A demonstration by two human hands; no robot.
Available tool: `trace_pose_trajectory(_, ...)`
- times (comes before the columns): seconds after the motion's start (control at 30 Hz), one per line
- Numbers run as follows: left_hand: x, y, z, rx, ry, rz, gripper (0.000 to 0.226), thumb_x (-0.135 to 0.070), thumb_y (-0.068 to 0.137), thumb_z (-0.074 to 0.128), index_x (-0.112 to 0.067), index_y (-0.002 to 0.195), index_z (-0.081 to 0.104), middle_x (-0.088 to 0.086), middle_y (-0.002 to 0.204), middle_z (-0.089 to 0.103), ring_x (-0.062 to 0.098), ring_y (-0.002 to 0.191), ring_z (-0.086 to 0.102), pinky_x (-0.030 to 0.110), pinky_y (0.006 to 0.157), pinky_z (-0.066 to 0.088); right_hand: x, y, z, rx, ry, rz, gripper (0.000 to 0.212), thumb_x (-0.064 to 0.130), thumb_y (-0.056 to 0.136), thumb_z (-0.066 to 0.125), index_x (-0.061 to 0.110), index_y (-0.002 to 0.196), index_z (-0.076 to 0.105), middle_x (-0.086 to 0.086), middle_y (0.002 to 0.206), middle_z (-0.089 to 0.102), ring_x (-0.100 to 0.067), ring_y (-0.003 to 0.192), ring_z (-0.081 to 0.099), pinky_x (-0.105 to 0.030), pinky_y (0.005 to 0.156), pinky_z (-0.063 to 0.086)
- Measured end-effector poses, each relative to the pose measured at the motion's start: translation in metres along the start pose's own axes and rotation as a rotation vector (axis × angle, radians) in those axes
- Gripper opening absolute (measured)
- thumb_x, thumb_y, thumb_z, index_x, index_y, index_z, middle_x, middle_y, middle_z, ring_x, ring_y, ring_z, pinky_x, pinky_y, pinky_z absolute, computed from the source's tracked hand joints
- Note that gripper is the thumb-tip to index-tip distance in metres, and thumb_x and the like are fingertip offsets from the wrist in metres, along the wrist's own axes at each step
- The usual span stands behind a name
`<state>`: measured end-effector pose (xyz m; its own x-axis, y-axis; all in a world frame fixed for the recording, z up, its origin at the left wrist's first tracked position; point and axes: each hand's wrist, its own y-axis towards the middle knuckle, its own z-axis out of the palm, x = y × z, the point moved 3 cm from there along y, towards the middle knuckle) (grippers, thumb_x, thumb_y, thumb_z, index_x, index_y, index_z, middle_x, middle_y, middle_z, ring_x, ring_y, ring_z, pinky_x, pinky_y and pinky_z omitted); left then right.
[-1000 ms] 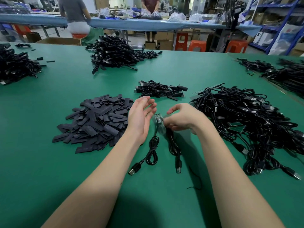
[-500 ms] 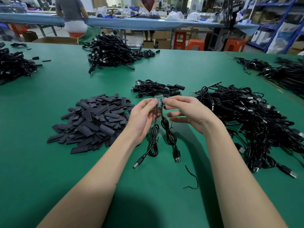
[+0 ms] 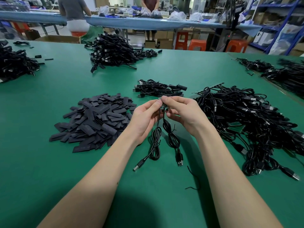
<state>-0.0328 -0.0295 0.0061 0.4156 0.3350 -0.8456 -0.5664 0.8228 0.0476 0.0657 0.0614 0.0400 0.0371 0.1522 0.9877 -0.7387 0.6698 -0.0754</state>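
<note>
The left hand [image 3: 146,119] and right hand [image 3: 184,114] are now both pinching the circuit board [image 3: 163,106], lifted off the counter [image 3: 49,170], probably readying it for the nine-o'clock sleeves [image 3: 95,119].

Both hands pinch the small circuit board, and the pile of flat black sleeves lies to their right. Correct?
No. The head view shows the pile of flat black sleeves on the left; the left hand and right hand do pinch the circuit board.

Bright even overhead light, soft shadows, wide-angle edge bending, sharp focus
</note>
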Motion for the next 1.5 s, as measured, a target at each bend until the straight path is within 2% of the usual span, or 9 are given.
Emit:
trace_pose_trajectory(0.17,0.000,0.000,-0.001,0.032,0.031,-0.026,0.027,-0.008,0.099,0.056,0.007,0.121,0.062,0.016,0.110,0.070,0.015,0.087,0.066,0.024,0.085,0.054,-0.004,0.002,-0.005,0.048,0.096,0.055,0.019,0.020,0.079,0.083,0.008,0.091,0.076,0.001,0.075,0.068,-0.007,0.061,0.058,-0.019,0.064,0.056)
trace_pose_trajectory(0.27,0.000,0.000,-0.002,0.029,0.035,-0.043,0.032,-0.008,0.098,0.058,0.010,0.125,0.059,0.014,0.105,0.070,0.012,0.081,0.064,0.021,0.076,0.053,-0.006,0.002,-0.004,0.083,0.158,0.094,0.029,0.024,0.070,0.084,0.007,0.092,0.076,-0.003,0.079,0.070,-0.010,0.065,0.059,-0.018,0.061,0.054)
trace_pose_trajectory(0.37,0.000,-0.001,-0.001,0.027,0.026,-0.050,0.024,-0.007,0.096,0.059,0.005,0.116,0.064,0.009,0.095,0.071,0.011,0.076,0.064,0.019,0.070,0.053,-0.010,0.002,-0.004,0.096,0.223,0.135,0.015,0.023,0.069,0.084,0.012,0.078,0.080,-0.002,0.074,0.070,-0.009,0.062,0.060,-0.017,0.058,0.054)
trace_pose_trajectory(0.67,0.001,-0.003,-0.001,0.055,0.015,-0.093,0.024,-0.006,0.097,0.057,0.007,0.116,0.062,0.010,0.093,0.071,0.012,0.073,0.067,0.020,0.069,0.053,-0.015,-0.003,-0.004,0.068,0.318,0.229,0.007,0.019,0.067,0.082,0.016,0.061,0.079,-0.001,0.070,0.071,-0.007,0.057,0.063,-0.014,0.052,0.053)
trace_pose_trajectory(0.9,-0.001,-0.005,0.001,0.095,-0.008,-0.138,0.025,-0.008,0.098,0.056,0.005,0.120,0.061,0.009,0.093,0.070,0.010,0.072,0.067,0.018,0.067,0.053,-0.018,-0.003,-0.004,0.063,0.368,0.272,0.006,0.018,0.065,0.085,0.014,0.064,0.080,-0.004,0.075,0.074,-0.009,0.060,0.066,-0.015,0.051,0.054)
trace_pose_trajectory(1.13,0.000,-0.002,0.004,0.130,-0.071,-0.131,0.022,-0.011,0.089,0.064,-0.002,0.109,0.066,0.006,0.091,0.074,0.011,0.075,0.069,0.019,0.071,0.055,-0.017,-0.003,-0.007,0.022,0.431,0.283,0.012,0.023,0.063,0.090,0.015,0.065,0.081,-0.003,0.080,0.076,-0.008,0.055,0.067,-0.015,0.049,0.054)
trace_pose_trajectory(1.27,0.008,0.002,0.001,-0.057,0.315,-0.016,0.015,-0.019,0.093,0.070,-0.010,0.105,0.072,-0.002,0.090,0.076,0.005,0.080,0.070,0.015,0.073,0.053,-0.013,-0.002,-0.019,-0.047,0.336,0.219,0.016,0.034,0.064,0.091,0.023,0.066,0.079,0.005,0.076,0.072,-0.007,0.055,0.062,-0.016,0.049,0.051)
trace_pose_trajectory(1.4,0.011,0.002,0.004,-0.112,0.740,0.129,0.040,-0.030,0.093,0.070,-0.017,0.130,0.064,-0.009,0.125,0.067,0.001,0.112,0.063,0.009,0.092,0.048,-0.010,-0.002,-0.025,-0.060,0.177,0.144,0.012,0.036,0.076,0.087,0.028,0.071,0.081,0.011,0.072,0.068,-0.006,0.056,0.057,-0.015,0.051,0.047)
trace_pose_trajectory(1.5,0.008,-0.001,0.007,-0.150,0.895,0.286,0.036,-0.032,0.096,0.065,-0.022,0.130,0.062,-0.009,0.130,0.061,0.004,0.120,0.056,0.019,0.102,0.045,-0.009,-0.001,-0.023,-0.074,0.147,0.115,0.015,0.034,0.077,0.087,0.022,0.083,0.080,0.011,0.073,0.068,-0.006,0.057,0.057,-0.015,0.052,0.048)
